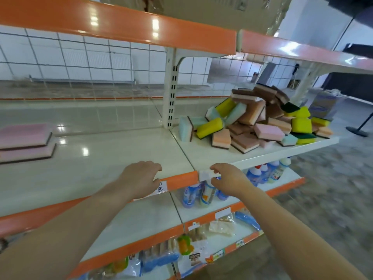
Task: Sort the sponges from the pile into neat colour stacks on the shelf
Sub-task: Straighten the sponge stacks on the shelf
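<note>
A jumbled pile of sponges [256,122] in yellow, pink, orange, mint and brown lies on the right part of the white shelf [113,158]. At the far left of the shelf, two pink sponges [24,142] sit stacked one on the other. My left hand [141,178] hovers at the shelf's front edge with loosely curled fingers and holds nothing. My right hand [228,179] hangs just in front of the edge beside a white price tag [205,175], fingers loosely curled and empty. Both hands are well short of the pile.
An orange-edged upper shelf [121,27] overhangs the work shelf. A slotted upright post [171,93] stands between the two bays. Below are bottles [203,193] and packaged goods [161,257]. A wire grid backs the shelf.
</note>
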The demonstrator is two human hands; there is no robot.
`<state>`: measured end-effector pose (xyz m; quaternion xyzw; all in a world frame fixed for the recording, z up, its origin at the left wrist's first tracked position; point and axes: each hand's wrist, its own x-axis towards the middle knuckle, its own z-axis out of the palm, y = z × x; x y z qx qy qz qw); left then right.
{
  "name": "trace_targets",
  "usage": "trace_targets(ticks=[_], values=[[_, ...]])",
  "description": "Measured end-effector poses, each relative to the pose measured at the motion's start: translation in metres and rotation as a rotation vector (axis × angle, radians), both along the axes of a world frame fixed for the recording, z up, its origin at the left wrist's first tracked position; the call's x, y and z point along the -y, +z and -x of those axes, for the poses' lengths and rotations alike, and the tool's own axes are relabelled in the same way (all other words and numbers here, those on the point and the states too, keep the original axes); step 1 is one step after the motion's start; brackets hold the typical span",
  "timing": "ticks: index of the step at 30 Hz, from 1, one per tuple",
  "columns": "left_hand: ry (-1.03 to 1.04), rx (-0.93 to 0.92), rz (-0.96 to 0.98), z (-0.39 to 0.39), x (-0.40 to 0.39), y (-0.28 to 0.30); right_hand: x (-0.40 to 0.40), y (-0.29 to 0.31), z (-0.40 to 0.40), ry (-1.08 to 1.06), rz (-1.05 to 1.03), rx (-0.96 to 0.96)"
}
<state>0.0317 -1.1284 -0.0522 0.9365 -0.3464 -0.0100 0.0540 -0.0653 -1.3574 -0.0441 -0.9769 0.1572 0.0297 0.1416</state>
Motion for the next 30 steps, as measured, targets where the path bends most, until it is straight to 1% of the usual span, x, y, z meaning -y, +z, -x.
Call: trace_targets(ticks=[10,17,26,30], values=[[-0.132,0.008,-0.041,-0.016,0.062,0.001,0.054,-0.005,0.012,-0.150,-0.003,0.010],[-0.157,0.077,-0.053,-0.051,0.091,0.009,0.081,-0.003,-0.013,-0.160,-0.006,0.047],[-0.128,0.127,-0.044,-0.102,0.123,0.027,0.105,0.005,-0.053,-0.180,0.047,0.146],[-0.116,0.134,-0.043,-0.115,0.134,0.029,0.117,0.008,-0.070,-0.129,0.059,0.182]])
